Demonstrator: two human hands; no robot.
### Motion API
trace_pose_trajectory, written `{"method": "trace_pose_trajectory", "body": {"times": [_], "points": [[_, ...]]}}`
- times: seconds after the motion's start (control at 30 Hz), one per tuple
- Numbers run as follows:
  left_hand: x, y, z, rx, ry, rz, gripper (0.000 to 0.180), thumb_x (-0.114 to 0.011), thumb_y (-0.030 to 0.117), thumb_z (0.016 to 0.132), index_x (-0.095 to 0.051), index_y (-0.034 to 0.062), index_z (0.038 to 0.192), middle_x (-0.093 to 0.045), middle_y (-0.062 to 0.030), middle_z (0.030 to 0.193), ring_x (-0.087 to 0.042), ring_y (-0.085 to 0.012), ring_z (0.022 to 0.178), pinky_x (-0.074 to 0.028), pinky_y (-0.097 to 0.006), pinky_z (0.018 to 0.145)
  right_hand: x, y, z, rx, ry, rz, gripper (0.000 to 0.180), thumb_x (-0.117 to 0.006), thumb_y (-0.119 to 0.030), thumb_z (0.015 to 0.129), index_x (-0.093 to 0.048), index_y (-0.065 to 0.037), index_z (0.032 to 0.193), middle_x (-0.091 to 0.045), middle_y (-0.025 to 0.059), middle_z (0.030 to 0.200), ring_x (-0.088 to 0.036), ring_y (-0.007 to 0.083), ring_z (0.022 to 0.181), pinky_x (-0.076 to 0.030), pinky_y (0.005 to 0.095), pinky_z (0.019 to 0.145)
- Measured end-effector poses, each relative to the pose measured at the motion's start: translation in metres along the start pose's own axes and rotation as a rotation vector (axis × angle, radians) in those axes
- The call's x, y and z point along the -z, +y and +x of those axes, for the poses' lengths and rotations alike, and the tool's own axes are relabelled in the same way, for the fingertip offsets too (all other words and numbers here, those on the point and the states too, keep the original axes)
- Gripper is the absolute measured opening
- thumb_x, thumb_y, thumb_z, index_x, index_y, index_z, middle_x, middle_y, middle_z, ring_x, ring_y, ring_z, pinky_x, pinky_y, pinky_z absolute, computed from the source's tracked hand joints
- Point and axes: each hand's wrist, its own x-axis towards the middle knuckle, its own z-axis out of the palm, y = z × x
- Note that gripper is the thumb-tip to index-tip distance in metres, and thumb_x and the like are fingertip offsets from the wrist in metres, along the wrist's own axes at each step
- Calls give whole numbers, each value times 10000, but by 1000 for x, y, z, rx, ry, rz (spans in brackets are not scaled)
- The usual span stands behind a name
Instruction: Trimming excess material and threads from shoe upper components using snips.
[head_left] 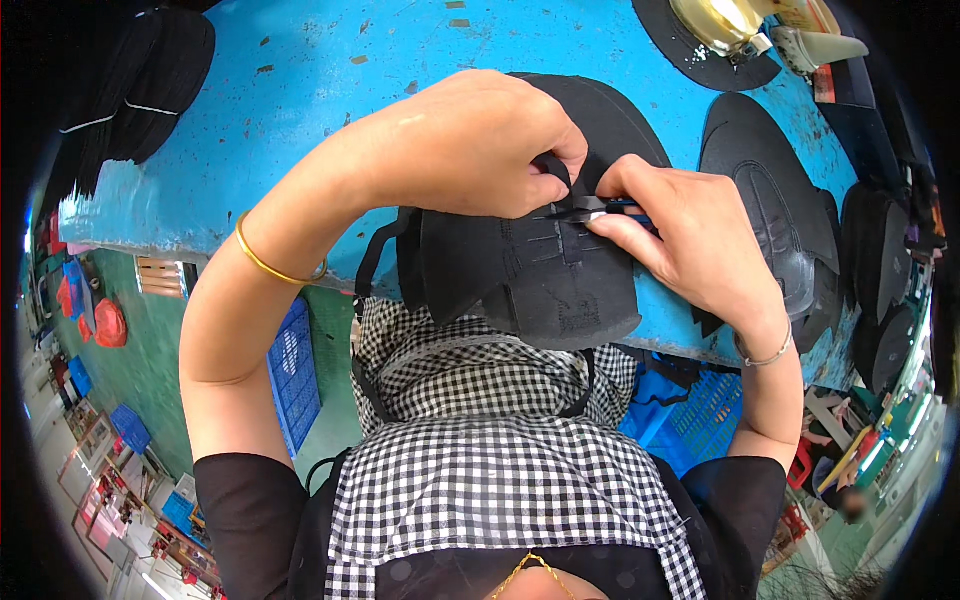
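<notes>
Black shoe upper (540, 275): lies at the near edge of the blue table (300, 90), partly overhanging toward the person's checked apron (480, 440); rows of stitching show on its face.
Far left: a stack of black pieces bound with white string (135, 90) rests on the table's left end.
Below the left edge: a blue plastic crate (293, 375) stands on the green floor.
Left hand (470, 145): curled down over the upper's top part, thumb and forefinger pinching a small black tab of it; a gold bangle (270, 265) sits on the wrist.
Small snips (590, 208): dark blades laid across the upper, just beside the pinched tab.
Right hand (690, 235): fingers closed around the snips, tips resting on the upper; a thin silver bracelet (765, 355) is on the wrist.
Right of the hands: another black upper (765, 200) lies on the table, with more dark pieces beyond it.
Top right: a brass-coloured metal object (715, 25) sits on a black piece.
</notes>
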Motion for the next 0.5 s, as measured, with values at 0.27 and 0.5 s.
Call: {"method": "trace_pose_trajectory", "body": {"times": [0.27,0.5], "points": [[2,-10,-5,102,126,-403,112,-662,113,871,-658,14,924,-531,-6,675,-513,-69,645,-416,-237,588,13,-21,-9,-42,19,-25,175,-677,-137,815,-589,-76,953,-645,78,808,-654,260,698,-494,356,592],[43,-5,-13,347,325,-917,173,-671,99,911,-711,-30,1019,-678,-17,775,-569,-28,668,-403,-148,565,-49,-76,-18,26,89,-543,253,-633,-164,807,-618,-27,1018,-681,193,1091,-534,104,501,-449,246,422]]}}
